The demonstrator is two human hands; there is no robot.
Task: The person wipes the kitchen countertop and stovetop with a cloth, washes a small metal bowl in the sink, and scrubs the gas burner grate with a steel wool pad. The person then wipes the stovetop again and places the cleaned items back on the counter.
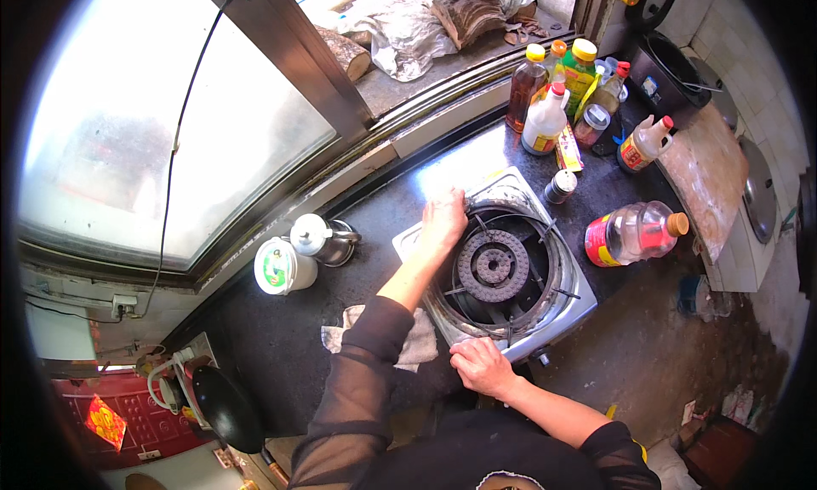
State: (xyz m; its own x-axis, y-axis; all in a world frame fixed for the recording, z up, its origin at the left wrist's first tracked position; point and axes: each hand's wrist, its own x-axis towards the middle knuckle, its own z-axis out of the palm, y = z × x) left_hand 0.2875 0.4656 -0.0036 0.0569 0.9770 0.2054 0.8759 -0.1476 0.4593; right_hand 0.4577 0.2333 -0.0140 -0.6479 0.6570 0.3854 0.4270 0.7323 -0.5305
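Observation:
A single-burner gas stove (pixel 577 298) with a round cast burner and a wire pan support stands on the dark countertop (pixel 268 337). My left hand (pixel 445 218) rests at the stove's upper left edge, its fingers curled by the metal ring. At the near corner, my right hand (pixel 482 362) has its fingers bent over the stove's rim. Whether either hand grips the metal firmly is hard to tell, as the fingertips are hidden. A crumpled cloth (pixel 418 343) lies left of the stove, partly beneath my left forearm.
A white lidded tub (pixel 285 266) and a metal pot (pixel 332 242) stand at the left. A small shaker (pixel 561 186), a plastic jug (pixel 638 233) and several sauce bottles (pixel 544 121) are at the right. A black wok (pixel 226 408) is at lower left, near a sink faucet.

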